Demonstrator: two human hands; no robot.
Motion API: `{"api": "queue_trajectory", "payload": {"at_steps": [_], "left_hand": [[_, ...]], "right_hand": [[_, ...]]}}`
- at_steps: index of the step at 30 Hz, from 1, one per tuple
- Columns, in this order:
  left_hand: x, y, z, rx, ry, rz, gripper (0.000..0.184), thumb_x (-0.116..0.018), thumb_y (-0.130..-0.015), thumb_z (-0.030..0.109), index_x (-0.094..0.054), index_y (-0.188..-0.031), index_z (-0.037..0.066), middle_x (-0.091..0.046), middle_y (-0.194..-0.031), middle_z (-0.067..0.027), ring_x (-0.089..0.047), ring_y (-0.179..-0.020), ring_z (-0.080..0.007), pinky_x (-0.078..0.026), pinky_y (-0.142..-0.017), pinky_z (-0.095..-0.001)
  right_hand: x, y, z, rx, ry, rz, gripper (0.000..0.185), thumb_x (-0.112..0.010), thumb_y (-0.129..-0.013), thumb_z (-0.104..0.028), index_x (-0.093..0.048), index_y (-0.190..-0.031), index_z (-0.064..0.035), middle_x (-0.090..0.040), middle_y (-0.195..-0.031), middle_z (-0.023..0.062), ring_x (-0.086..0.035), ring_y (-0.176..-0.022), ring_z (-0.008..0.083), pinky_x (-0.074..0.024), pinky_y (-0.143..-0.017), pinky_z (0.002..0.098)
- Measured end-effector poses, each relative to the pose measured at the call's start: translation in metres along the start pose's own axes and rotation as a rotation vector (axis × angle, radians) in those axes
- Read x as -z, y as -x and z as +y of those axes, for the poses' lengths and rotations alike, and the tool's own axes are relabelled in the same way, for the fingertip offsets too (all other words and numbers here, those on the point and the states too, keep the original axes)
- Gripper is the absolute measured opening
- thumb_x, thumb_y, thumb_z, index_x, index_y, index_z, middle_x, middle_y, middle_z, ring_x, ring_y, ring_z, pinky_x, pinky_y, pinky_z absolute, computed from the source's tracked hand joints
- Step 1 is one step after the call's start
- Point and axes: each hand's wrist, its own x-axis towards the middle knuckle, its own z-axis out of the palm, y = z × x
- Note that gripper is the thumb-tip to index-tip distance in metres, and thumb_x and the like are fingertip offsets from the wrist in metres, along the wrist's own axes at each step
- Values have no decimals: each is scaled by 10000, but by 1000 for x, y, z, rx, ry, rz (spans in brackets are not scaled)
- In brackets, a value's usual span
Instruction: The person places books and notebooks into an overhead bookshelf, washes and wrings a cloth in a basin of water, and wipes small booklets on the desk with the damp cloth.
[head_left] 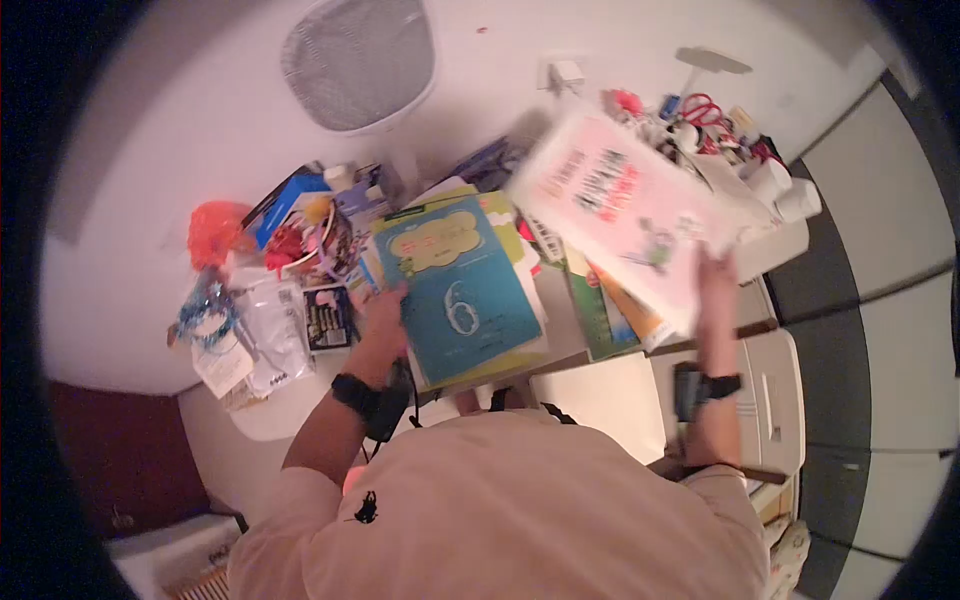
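My right hand point(716, 285) grips the lower right edge of a pink and white book point(625, 205), which is tilted above other books on the right part of the table. On the left, my left hand point(382, 318) is at the left edge of a teal book point(465, 290) with a large 6 on its cover; its fingers are blurred and partly hidden. The teal book lies on a yellow-green book point(525, 262). Under the pink book, green and orange books point(600, 320) stick out.
A packed basket point(300, 240), an orange bag point(218, 232) and a white plastic package point(272, 335) are on the left. Red scissors point(700, 110), white cups point(797, 201) and small items crowd the back right. A grey mesh panel point(360, 65) rises behind. An open drawer point(775, 395) is at right.
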Motion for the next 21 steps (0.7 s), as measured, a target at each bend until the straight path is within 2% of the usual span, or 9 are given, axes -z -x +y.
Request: {"api": "queue_trajectory", "payload": {"at_steps": [2, 3, 4, 6, 7, 9, 14, 16, 21], "left_hand": [[-11, 16, 4, -276, -276, -128, 399, -573, -840, 226, -476, -1182, 46, -567, -1097, -89, -553, -962, -237, -450, -841, -373], [-19, 29, 9, -570, -527, -236, 398, -539, -861, 272, -476, -1192, 60, -572, -1099, -83, -554, -973, -234, -447, -860, -374], [-38, 50, 19, -560, -533, -259, 398, -539, -861, 272, -476, -1192, 60, -572, -1099, -83, -554, -973, -234, -447, -860, -374], [-77, 89, 31, -832, -543, -284, 435, -457, -890, 378, -473, -1208, 81, -570, -1117, -73, -550, -997, -235, -438, -888, -381], [-68, 81, 29, -827, -546, -297, 435, -457, -890, 378, -473, -1208, 81, -570, -1117, -73, -550, -997, -235, -438, -888, -381], [-41, 58, 24, -78, 222, -344, 474, -401, -902, 438, -464, -1217, 90, -550, -1155, -68, -539, -1024, -236, -436, -892, -392], [-33, 51, 14, -258, 52, -339, 452, -405, -908, 428, -462, -1213, 99, -552, -1148, -78, -542, -1023, -237, -447, -884, -397], [-29, 44, 15, -244, 135, -324, 470, -398, -908, 445, -454, -1217, 96, -546, -1155, -81, -539, -1029, -240, -447, -883, -395], [-40, 60, 24, -211, 275, -256, 509, -397, -907, 472, -430, -1231, 82, -534, -1171, -77, -536, -1035, -241, -445, -887, -391]], "right_hand": [[-64, 36, 16, 141, 520, -26, 487, -519, -869, -270, -417, -1207, 65, -545, -1015, 269, -532, -926, 380, -400, -824, 473], [-106, 48, 74, 685, 1059, 234, 342, -572, -849, -153, -464, -1129, 11, -528, -725, 39, -479, -621, 129, -433, -574, 287], [-141, 69, 86, 284, 293, 10, 392, -605, -823, -137, -468, -1165, -1, -545, -726, 33, -492, -600, 116, -434, -554, 308], [-166, 123, 52, 88, -177, -250, 374, -601, -819, -129, -510, -1158, -1, -588, -745, 26, -531, -626, 97, -450, -568, 270], [-167, 132, 47, 18, -287, -456, 366, -607, -815, -139, -528, -1144, 0, -596, -742, 20, -541, -637, 95, -455, -579, 250], [-138, 112, 42, 25, -43, -447, 347, -607, -816, -183, -542, -1107, -6, -606, -784, 77, -568, -689, 126, -467, -629, 279], [-27, -23, 104, 447, 469, 180, 404, -643, -769, -311, -570, -1029, -10, -635, -815, 144, -619, -741, 279, -487, -696, 358], [9, -54, 108, 200, 783, 145, 671, -733, -684, -335, -486, -1155, 75, -551, -1103, 253, -552, -1016, 344, -454, -862, 383], [33, -80, 121, 8, 897, -100, 661, -694, -668, -475, -525, -1146, -51, -569, -1085, 186, -559, -994, 334, -462, -835, 413]]}}
